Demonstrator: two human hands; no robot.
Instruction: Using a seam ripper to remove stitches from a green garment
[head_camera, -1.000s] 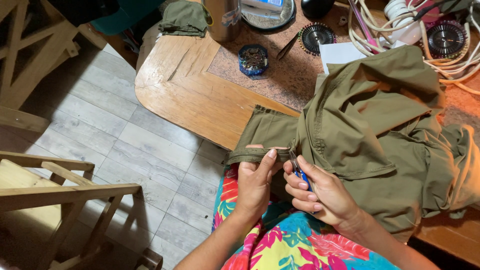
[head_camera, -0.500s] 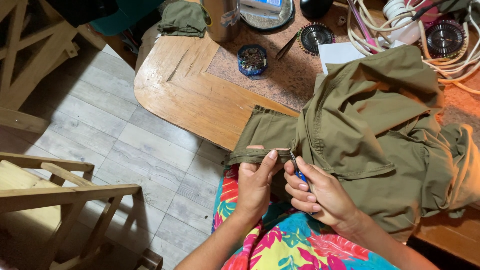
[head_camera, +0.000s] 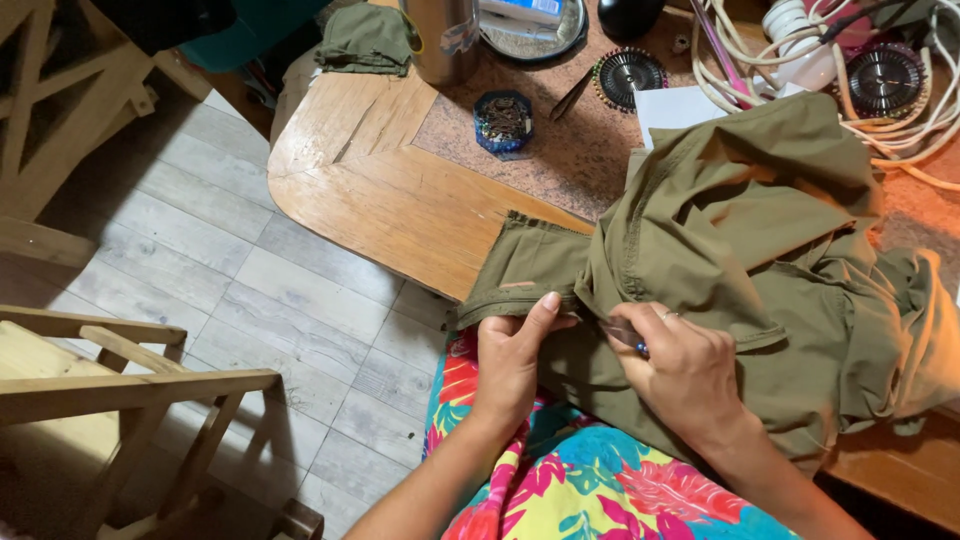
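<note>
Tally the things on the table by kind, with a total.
Olive-green cloth pieces: 2, the garment held by left hand and right hand, and a folded piece
Round black discs: 2
Small blue dish: 1
Metal cup: 1
Total: 6

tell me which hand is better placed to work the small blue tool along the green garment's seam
Right, probably. The right hand already grips the small blue tool at the seam, while the left hand pinches the olive green garment flat beside it.
</note>
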